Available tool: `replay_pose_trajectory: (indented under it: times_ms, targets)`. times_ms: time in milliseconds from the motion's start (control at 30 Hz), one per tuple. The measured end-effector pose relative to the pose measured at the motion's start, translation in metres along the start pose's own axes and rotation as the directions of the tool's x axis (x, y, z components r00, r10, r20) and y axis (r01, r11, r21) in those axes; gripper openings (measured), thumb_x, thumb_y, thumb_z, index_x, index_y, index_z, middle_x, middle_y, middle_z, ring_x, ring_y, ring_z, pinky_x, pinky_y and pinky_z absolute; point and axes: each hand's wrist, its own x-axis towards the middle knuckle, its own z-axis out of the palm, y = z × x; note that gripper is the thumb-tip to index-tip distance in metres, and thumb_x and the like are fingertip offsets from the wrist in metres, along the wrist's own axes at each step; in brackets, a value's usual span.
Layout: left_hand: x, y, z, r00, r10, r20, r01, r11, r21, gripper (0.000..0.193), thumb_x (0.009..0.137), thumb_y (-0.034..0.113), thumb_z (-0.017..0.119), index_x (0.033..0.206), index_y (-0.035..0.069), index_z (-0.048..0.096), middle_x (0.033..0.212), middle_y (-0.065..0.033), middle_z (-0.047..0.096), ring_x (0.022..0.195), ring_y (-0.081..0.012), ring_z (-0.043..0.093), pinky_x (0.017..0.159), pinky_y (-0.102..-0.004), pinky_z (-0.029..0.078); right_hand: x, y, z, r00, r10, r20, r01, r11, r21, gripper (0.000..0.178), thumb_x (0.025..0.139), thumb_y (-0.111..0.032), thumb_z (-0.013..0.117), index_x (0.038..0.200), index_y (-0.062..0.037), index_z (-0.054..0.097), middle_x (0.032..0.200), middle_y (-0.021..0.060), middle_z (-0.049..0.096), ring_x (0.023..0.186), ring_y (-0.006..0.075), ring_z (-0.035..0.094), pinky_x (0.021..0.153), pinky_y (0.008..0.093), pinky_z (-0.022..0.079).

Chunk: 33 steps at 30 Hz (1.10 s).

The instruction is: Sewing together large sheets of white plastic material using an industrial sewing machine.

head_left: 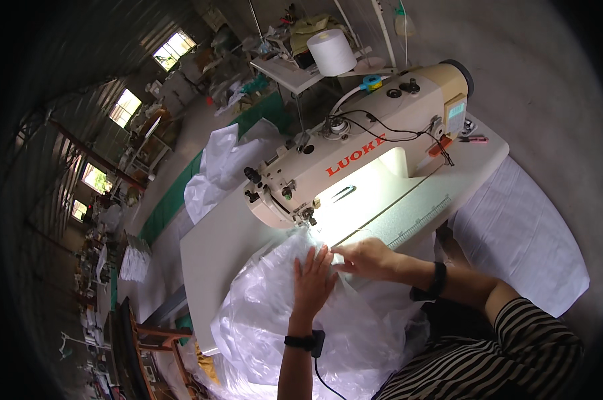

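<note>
A white, slightly shiny sheet of fabric (268, 307) lies bunched over the front of a sewing machine table (215, 260) and spills toward my lap. Its upper end reaches the needle area of a cream sewing machine (375, 140), lit by a bright lamp. My left hand (313, 277) rests flat on the fabric just below the needle, fingers stretched out. Close beside it, my right hand (367, 259) has its fingers closed in a pinch at the fabric's edge. The fingertips of both hands nearly meet. Exactly what happens under the presser foot is too small to tell.
Small dark tweezers (344, 193) lie on the table under the machine arm. A white thread cone (331, 52) stands behind. More white sheeting (221, 160) lies beyond the table, and a white panel (525, 233) hangs at right. A wooden stool (158, 340) stands at lower left.
</note>
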Motion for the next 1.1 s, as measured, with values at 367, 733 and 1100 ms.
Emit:
replay_pose_trajectory:
  times_ms: [367, 733, 1100]
  targets:
    - [-0.024, 0.019, -0.031, 0.983, -0.180, 0.027, 0.182, 0.978, -0.099, 0.051, 0.091, 0.027, 0.062, 0.139, 0.016, 0.049, 0.153, -0.0048, 0.038, 0.143, -0.0283, 0.032, 0.114, -0.0610, 0.020, -0.090, -0.035, 0.024, 0.948, 0.217, 0.234, -0.308, 0.814, 0.493, 0.071, 0.090, -0.027, 0.065, 0.147, -0.0042, 0.028, 0.091, 0.0282, 0.066, 0.085, 0.0442, 0.065, 0.078, 0.0464, 0.051]
    - [-0.100, 0.020, -0.038, 0.944, -0.314, -0.098, 0.319, 0.947, 0.043, 0.050, 0.086, 0.026, 0.069, 0.132, 0.012, 0.055, 0.147, -0.0083, 0.045, 0.136, -0.0292, 0.042, 0.111, -0.0552, 0.029, -0.167, -0.032, 0.028, 0.801, 0.136, 0.584, -0.555, 0.535, 0.637, 0.061, 0.093, -0.023, 0.061, 0.144, -0.0030, 0.036, 0.126, 0.0195, 0.057, 0.110, 0.0292, 0.060, 0.092, 0.0355, 0.049]
    - [-0.063, 0.073, -0.016, 0.931, -0.283, -0.230, 0.273, 0.959, -0.073, 0.036, 0.080, 0.020, 0.075, 0.110, 0.004, 0.063, 0.123, -0.0088, 0.063, 0.114, -0.0303, 0.058, 0.096, -0.0442, 0.043, -0.131, -0.038, 0.018, 0.950, 0.194, 0.244, -0.211, 0.976, 0.047, 0.049, 0.089, -0.026, 0.061, 0.133, -0.0081, 0.050, 0.096, 0.0177, 0.064, 0.090, 0.0320, 0.065, 0.075, 0.0390, 0.054]
